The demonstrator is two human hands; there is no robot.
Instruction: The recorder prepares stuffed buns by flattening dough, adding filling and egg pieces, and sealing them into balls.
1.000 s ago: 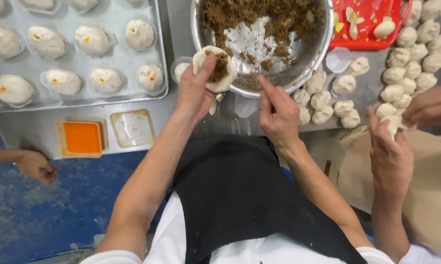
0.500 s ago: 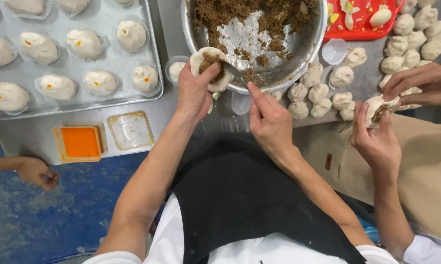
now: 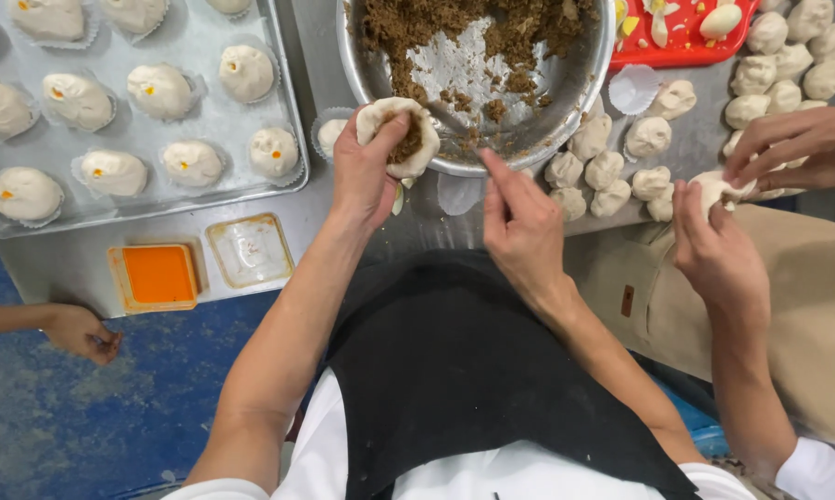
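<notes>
My left hand point(image 3: 362, 176) cups a round of white dough point(image 3: 394, 134) with a lump of brown filling in its middle, held against the near rim of the metal bowl point(image 3: 538, 148). Brown crumbly filling point(image 3: 492, 32) covers much of the bowl's inside. My right hand point(image 3: 519, 222) is just right of the dough, below the rim. Its fingers are pinched together on what looks like a thin flat spatula point(image 3: 459, 120) that points toward the dough.
A metal tray point(image 3: 200, 125) at the left holds several filled buns in paper liners. Below it sit an orange container point(image 3: 158, 275) and a clear one point(image 3: 249, 248). Dough balls point(image 3: 612, 171) lie right of the bowl, beside a red tray point(image 3: 681, 42). A co-worker's hands point(image 3: 718, 236) shape dough at the right. Another person's hand point(image 3: 84, 331) is at the lower left.
My right hand moved left toward the dough and now holds still beside it. More filling sits in the dough round. The co-worker's hands came together over a dough piece.
</notes>
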